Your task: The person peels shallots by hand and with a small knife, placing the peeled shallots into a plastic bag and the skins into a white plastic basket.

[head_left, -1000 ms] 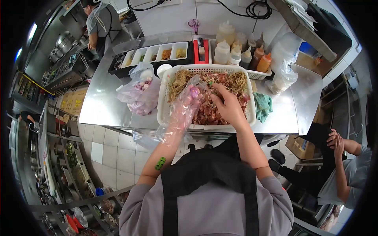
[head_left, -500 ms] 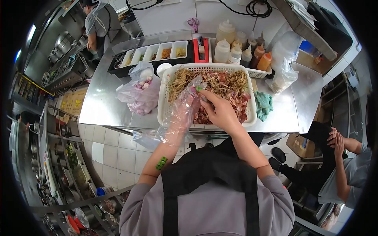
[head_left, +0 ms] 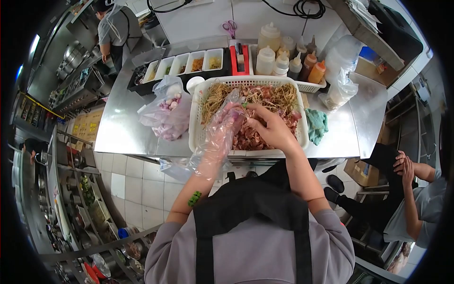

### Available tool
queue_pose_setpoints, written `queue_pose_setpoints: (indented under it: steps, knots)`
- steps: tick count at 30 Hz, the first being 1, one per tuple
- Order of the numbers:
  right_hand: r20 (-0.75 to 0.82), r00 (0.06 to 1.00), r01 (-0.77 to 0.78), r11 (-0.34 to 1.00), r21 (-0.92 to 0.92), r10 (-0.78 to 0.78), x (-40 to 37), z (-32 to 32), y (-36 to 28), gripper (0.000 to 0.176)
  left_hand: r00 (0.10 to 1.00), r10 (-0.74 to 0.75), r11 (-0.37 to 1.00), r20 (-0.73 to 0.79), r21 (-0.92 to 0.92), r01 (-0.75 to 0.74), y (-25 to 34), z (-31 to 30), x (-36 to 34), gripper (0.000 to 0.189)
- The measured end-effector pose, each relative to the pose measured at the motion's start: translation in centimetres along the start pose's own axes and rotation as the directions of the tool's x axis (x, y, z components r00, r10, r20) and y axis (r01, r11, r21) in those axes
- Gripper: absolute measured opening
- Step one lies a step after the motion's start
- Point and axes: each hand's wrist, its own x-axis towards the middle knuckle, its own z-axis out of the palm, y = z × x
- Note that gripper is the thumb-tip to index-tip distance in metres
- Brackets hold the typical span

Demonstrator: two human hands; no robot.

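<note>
My left hand (head_left: 227,120), in a loose clear plastic glove (head_left: 206,146), is over the left middle of a white perforated basket (head_left: 194,135). Its fingers are curled; what they hold, if anything, is hidden by the wrinkled plastic. My right hand (head_left: 274,130) is bare and reaches in from the right. The index finger meets the gloved fingers beside a small green patch, while the thumb stays apart below it. Under both hands, the basket holds thin brown root-like strands (head_left: 215,97) and reddish chopped meat pieces (head_left: 253,137).
Left of the basket sits a plastic bag (head_left: 165,116) of purple-white bulbs. Behind are a condiment tray (head_left: 182,75), a red tape dispenser (head_left: 240,59) and squeeze bottles (head_left: 266,61). A green cloth (head_left: 316,127) lies right. One person (head_left: 116,33) stands far left; another (head_left: 411,203) sits right.
My right hand has shifted slightly right and down, its thumb and index finger a little wider apart. My left hand remains over the basket, with its fingers turned slightly.
</note>
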Motion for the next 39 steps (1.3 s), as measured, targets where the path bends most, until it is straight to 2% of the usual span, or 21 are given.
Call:
queue_pose_setpoints:
  steps: [2,5,9,11,14,17,21,23,24,26,27,29,30,32,33,34,35,36,37,38,39]
  knots:
    - [0.003,0.985,0.17,0.985,-0.018,-0.17,-0.1,0.3,0.4,0.034,1.0,-0.008,0.998,-0.014,0.06,0.009,-0.5,-0.9,0.0,0.037]
    - [0.0,0.969,0.245,0.968,-0.054,-0.246,0.0,0.4,0.8,0.033,1.0,0.02,0.996,0.013,0.085,-0.021,-0.7,-1.2,0.1,0.038]
    - [-0.046,0.966,0.244,0.957,-0.156,-0.254,-0.5,0.8,0.1,0.029,0.998,0.058,0.99,0.035,0.129,-0.062,-0.8,-1.7,0.3,0.041]
    - [-0.077,0.976,0.187,0.965,-0.186,-0.204,-0.6,0.8,-0.3,0.027,0.996,0.087,0.979,0.035,0.183,-0.092,-0.9,-2.0,0.5,0.043]
    - [-0.125,0.966,0.205,0.964,-0.171,-0.228,-0.1,0.7,0.8,0.027,0.995,0.095,0.989,0.029,0.109,-0.098,-0.8,-1.0,0.4,0.046]
    - [-0.153,0.971,0.159,0.974,-0.16,-0.183,0.0,-0.1,0.6,0.027,0.996,0.079,0.987,-0.033,0.142,-0.074,-0.4,0.4,0.1,0.048]
    - [-0.199,0.961,0.153,0.967,-0.205,-0.195,0.1,-0.9,1.0,0.027,0.997,0.075,0.988,-0.01,0.133,-0.073,-0.3,-0.1,0.1,0.05]
    - [-0.309,0.94,0.064,0.964,-0.257,-0.145,0.0,-1.0,1.1,0.027,0.998,0.021,0.999,0.051,-0.042,-0.019,-0.2,-0.4,0.2,0.052]
    - [-0.307,0.94,0.07,0.964,-0.257,-0.15,-0.1,-0.9,1.2,0.027,0.998,0.027,0.999,0.049,-0.041,-0.025,-0.3,-0.8,0.2,0.052]
    - [-0.319,0.937,0.006,0.921,-0.389,-0.141,-0.5,-0.8,1.4,0.029,0.996,-0.029,0.99,0.079,-0.134,0.04,-0.3,-1.3,0.5,0.052]
    - [-0.32,0.935,0.015,0.92,-0.392,-0.151,-0.6,-0.8,1.0,0.029,0.996,-0.02,0.991,0.084,-0.133,0.032,0.0,-1.1,0.7,0.052]
    - [-0.34,0.928,0.072,0.967,-0.246,-0.156,-1.2,-0.7,0.0,0.034,0.991,-0.075,0.993,0.106,-0.086,0.085,0.1,-0.5,0.6,0.054]
    - [-0.342,0.927,0.067,0.967,-0.247,-0.152,-1.4,-0.6,-0.1,0.034,0.991,-0.08,0.992,0.107,-0.088,0.089,-0.2,-0.8,0.6,0.054]
    - [-0.148,0.969,0.176,0.972,-0.155,-0.2,-1.6,0.0,-0.5,0.034,0.994,-0.072,0.988,0.085,-0.132,0.082,-0.8,-1.6,0.9,0.05]
    - [-0.109,0.973,0.186,0.97,-0.156,-0.204,-1.8,0.3,-1.2,0.034,0.993,-0.075,0.988,0.087,-0.131,0.086,-0.8,-1.6,1.0,0.05]
    - [-0.111,0.973,0.184,0.971,-0.155,-0.202,-1.6,0.9,-0.8,0.034,0.995,-0.102,0.989,-0.011,-0.111,0.1,-0.9,-1.6,1.2,0.049]
    - [-0.129,0.948,0.261,0.944,-0.2,-0.29,-1.4,1.7,0.1,0.033,0.986,-0.125,0.989,-0.109,-0.092,0.115,-1.0,-1.6,1.2,0.048]
    - [-0.142,0.916,0.335,0.909,-0.246,-0.376,-1.2,2.2,0.3,0.033,0.986,-0.126,0.989,-0.11,-0.092,0.116,-1.1,-1.8,1.1,0.048]
    - [-0.118,0.947,0.267,0.938,-0.219,-0.297,-1.2,2.3,0.1,0.033,0.996,-0.067,0.997,-0.052,-0.047,0.064,-1.3,-2.1,1.1,0.048]
    - [-0.119,0.947,0.267,0.938,-0.219,-0.298,-1.1,2.4,0.1,0.033,1.0,-0.009,1.0,0.008,-0.005,0.009,-1.5,-2.4,1.1,0.049]
    - [-0.125,0.942,0.281,0.937,-0.209,-0.311,-1.0,2.6,0.2,0.032,1.0,-0.01,1.0,0.008,-0.005,0.01,-1.5,-2.6,1.2,0.049]
